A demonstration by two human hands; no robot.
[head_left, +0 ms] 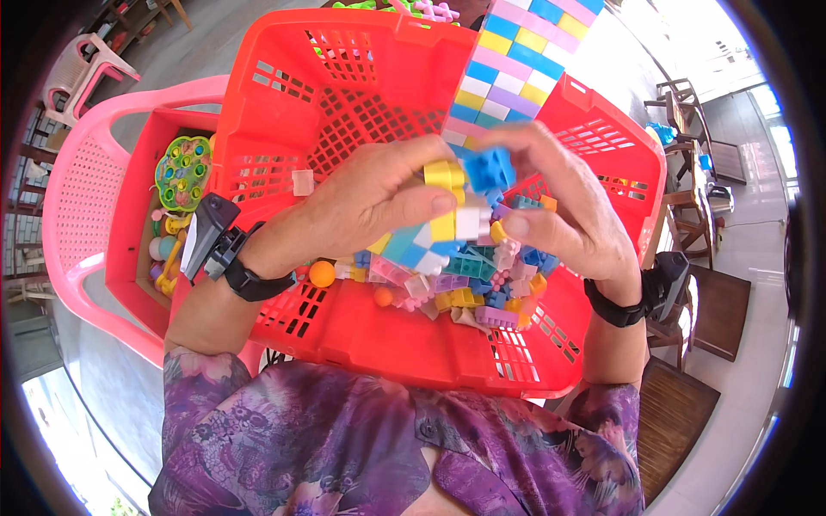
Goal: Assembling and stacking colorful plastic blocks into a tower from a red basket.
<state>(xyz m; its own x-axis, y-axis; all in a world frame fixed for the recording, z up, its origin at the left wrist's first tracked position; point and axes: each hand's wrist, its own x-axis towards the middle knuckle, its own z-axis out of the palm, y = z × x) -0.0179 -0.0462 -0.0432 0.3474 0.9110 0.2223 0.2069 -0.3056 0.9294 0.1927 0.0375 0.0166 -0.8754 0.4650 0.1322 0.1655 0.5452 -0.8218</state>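
Note:
My left hand grips a section of joined building blocks in yellow, white and light blue, its thumb lying across the front. Beyond the fingers a tall wall of blocks, pink, blue, yellow, white and purple, slants up to the top right. The hands hide whether the two join. At the section's right side is a darker blue block with its studs showing. The curled fingers of my right hand bend over this block, slightly blurred, while the thumb points inward below it.
Under my hands a large red basket holds loose blocks and orange balls. To the left, a pink plastic chair carries a red box of toys. Wooden chairs stand at the right.

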